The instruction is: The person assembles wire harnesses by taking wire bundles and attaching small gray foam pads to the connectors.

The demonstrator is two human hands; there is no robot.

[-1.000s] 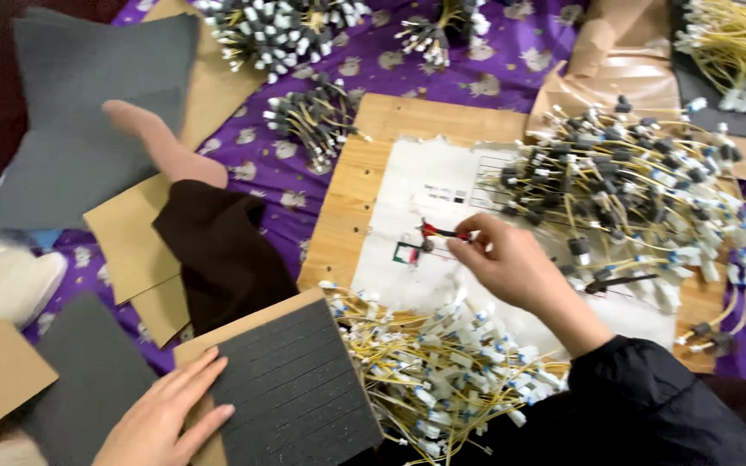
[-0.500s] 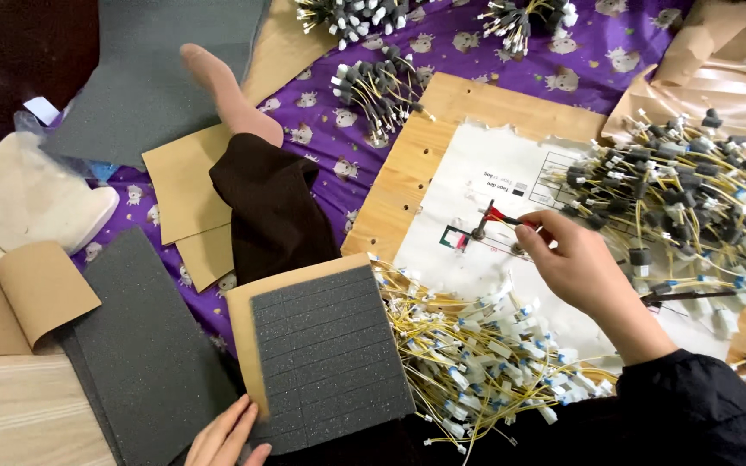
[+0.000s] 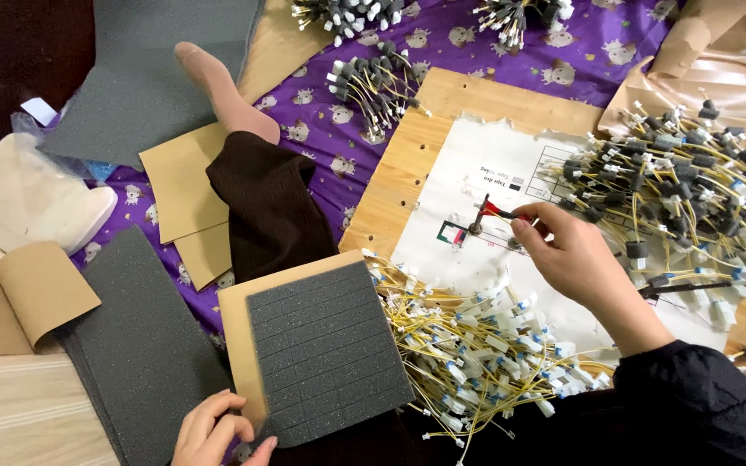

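The right hand (image 3: 567, 259) reaches over the white printed sheet (image 3: 494, 185) on the wooden board (image 3: 407, 164), its thumb and forefinger pinched together on the end of a short wire with a red piece (image 3: 498, 212). That wire runs from the fingertips, up and to the left, to a small dark post (image 3: 477, 226) standing on the sheet; how it joins the post is too small to make out. Just beyond the fingers, on the far side of the hand, lies a heap of yellow wires with dark caps (image 3: 684, 190), cut off by the frame's right edge. Nearer the body, under the wrist and its dark sleeve (image 3: 692, 406), spreads a second heap of yellow wires with white connectors (image 3: 477, 345), partly hidden by the sleeve.

The left hand (image 3: 218, 431) sits at the bottom edge, fingers curled and partly cut off. Its fingertips rest at the near corner of a grey foam pad scored into small rectangles (image 3: 325, 349), which lies on a tan card (image 3: 235, 324). Whether the fingers grip the corner or only touch it cannot be told. Left of that hand lies a plain grey foam sheet (image 3: 144, 345).
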